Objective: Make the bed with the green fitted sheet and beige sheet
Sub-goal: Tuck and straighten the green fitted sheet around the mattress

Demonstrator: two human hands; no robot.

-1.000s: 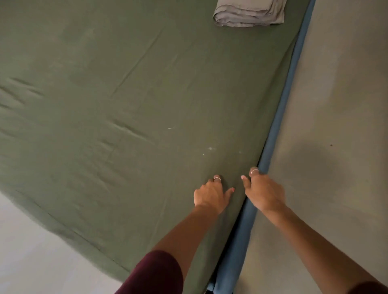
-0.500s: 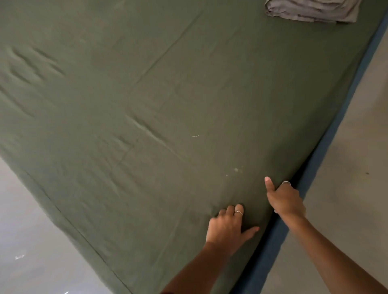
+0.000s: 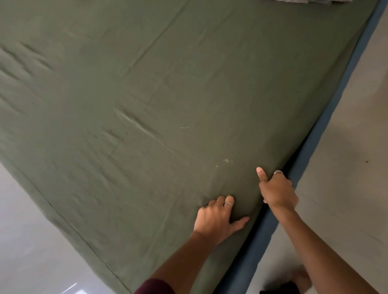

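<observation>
We see the green fitted sheet (image 3: 168, 94) stretched across the mattress, filling most of the view, with creases running diagonally through its middle and a bunch of wrinkles toward its far left. Our left hand (image 3: 218, 218) rests on the sheet close to its right edge, fingers bent with their tips pressed into the cloth, thumb spread out toward that edge — whether it has gathered any fabric we cannot tell. Our right hand (image 3: 277, 191) sits just beyond it on the very edge of the sheet, thumb lying on top and pointing up the bed, the fingers curled over the side and gripping the hem there. The two hands are near each other but apart.

Along the sheet's right edge runs the blue mattress side (image 3: 327, 117), and past that the pale wall (image 3: 357, 147). At the sheet's top edge only a sliver of the folded beige sheet (image 3: 302, 1) shows. Beyond the sheet's lower left border lies the light floor (image 3: 31, 241).

Compared with half a second ago the hands keep nearly the same poses on the edge — the view has tipped, so the beige sheet has slid almost out of frame.
</observation>
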